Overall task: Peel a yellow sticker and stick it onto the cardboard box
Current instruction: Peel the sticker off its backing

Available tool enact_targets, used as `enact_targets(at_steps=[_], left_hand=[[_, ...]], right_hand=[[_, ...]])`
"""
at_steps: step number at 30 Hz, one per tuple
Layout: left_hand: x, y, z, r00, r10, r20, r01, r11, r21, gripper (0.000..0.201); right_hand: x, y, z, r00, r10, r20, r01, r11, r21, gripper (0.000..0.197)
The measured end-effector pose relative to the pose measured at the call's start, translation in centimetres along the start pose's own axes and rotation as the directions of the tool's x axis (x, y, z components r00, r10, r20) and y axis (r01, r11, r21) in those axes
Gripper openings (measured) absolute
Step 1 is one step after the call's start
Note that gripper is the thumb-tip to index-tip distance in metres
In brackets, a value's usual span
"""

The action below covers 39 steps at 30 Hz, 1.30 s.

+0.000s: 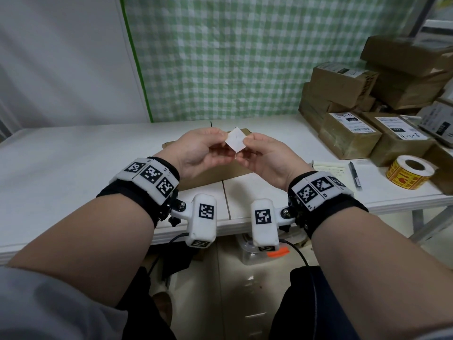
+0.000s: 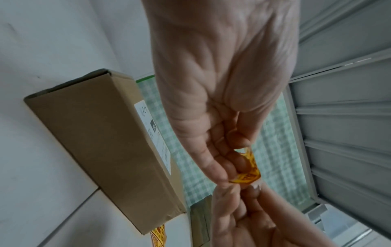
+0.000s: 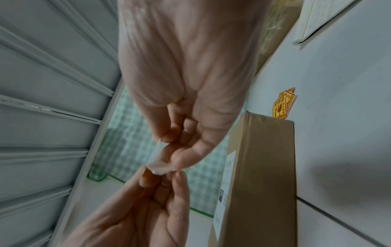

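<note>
Nearest to the camera are the two forearms, each with a black wrist band that carries white blocks with black square codes; both are raised over the front edge of the white table point(image 1: 73, 153). The left hand point(image 1: 198, 149) and the right hand point(image 1: 263, 153) meet in the air above the table, and together they hold the sticker point(image 1: 235, 142); from the head view only its white back is seen, turned like a diamond. The left hand pinches the left corner between thumb and fingers; the right hand pinches the right edge in the same way; so both hands are closed on the sticker. In the left wrist view the yellow printed face point(image 2: 249, 173) shows against the left fingers point(image 2: 213, 168); in the right wrist view a white piece, backing or back side, I cannot tell which, sits between the fingertips of both hands.

Just under and behind the hands lies the box point(image 1: 220, 171), flat on the table, mostly hidden by the hands; the wrist views show a white label point(image 2: 153, 133) on its top; the sticker does not touch it.

To the right on the table are a paper note point(image 1: 329, 168) and a pen point(image 1: 355, 176); beside them stands the roll point(image 1: 409, 171) of yellow stickers; farther right and back is a stack of parcels point(image 1: 375, 99). Behind the table hangs a green checked cloth point(image 1: 245, 57).
</note>
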<state>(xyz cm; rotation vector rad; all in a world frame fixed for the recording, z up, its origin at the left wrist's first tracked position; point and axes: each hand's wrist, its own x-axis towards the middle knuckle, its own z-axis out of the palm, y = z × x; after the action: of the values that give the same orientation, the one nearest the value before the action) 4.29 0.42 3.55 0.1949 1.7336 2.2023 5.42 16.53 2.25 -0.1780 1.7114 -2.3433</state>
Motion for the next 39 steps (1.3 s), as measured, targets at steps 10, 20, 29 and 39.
enact_targets(at_steps=[10,20,29,39], left_hand=[[0.2,-0.7,0.2,0.999,-0.050,-0.017,0.052,0.982,0.184,0.022],[0.7,-1.0,-0.3,0.994,-0.105,0.030,0.095,0.967,0.235,0.024],[0.9,-1.4,-0.2,0.999,-0.024,0.039,0.025,0.999,-0.021,0.017],[1.1,-1.0,-0.4,0.996,0.032,-0.089,-0.035,0.999,-0.034,0.027]], right_hand=[[-0.2,0.4,0.4,0.994,0.086,-0.061,-0.101,0.945,-0.311,0.027],[-0.2,0.5,0.6,0.999,0.012,0.031,-0.003,0.963,-0.270,0.031],[0.4,0.9,0.2,1.000,-0.018,0.008,0.019,0.998,-0.066,0.025],[0.4,0.8,-0.1,0.995,0.007,-0.101,-0.014,0.997,-0.073,0.019]])
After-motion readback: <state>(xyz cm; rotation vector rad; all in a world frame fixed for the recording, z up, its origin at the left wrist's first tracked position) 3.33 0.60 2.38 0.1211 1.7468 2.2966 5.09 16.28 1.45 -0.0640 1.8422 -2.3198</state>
